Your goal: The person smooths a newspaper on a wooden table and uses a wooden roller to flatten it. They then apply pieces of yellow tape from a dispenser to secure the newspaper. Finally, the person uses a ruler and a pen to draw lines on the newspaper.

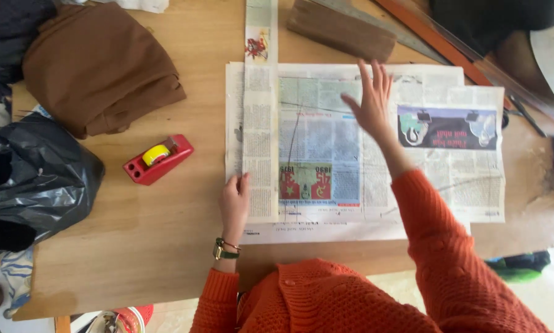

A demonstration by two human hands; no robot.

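Sheets of newspaper [326, 148] lie spread on a wooden table [166, 222], with a narrow folded strip of newspaper [260, 111] laid lengthwise over their left part. My left hand [234, 200] pinches the near left edge of that strip. My right hand [370, 102] is flat on the newspaper's middle, fingers spread, holding nothing. Both arms wear orange knitted sleeves; a watch sits on my left wrist.
A red tape dispenser [158, 158] with a yellow roll lies left of the paper. Folded brown cloth [98, 68] and a black plastic bag [36, 176] are at the far left. A brown cloth piece [342, 28] and long rulers [437, 43] lie beyond the paper.
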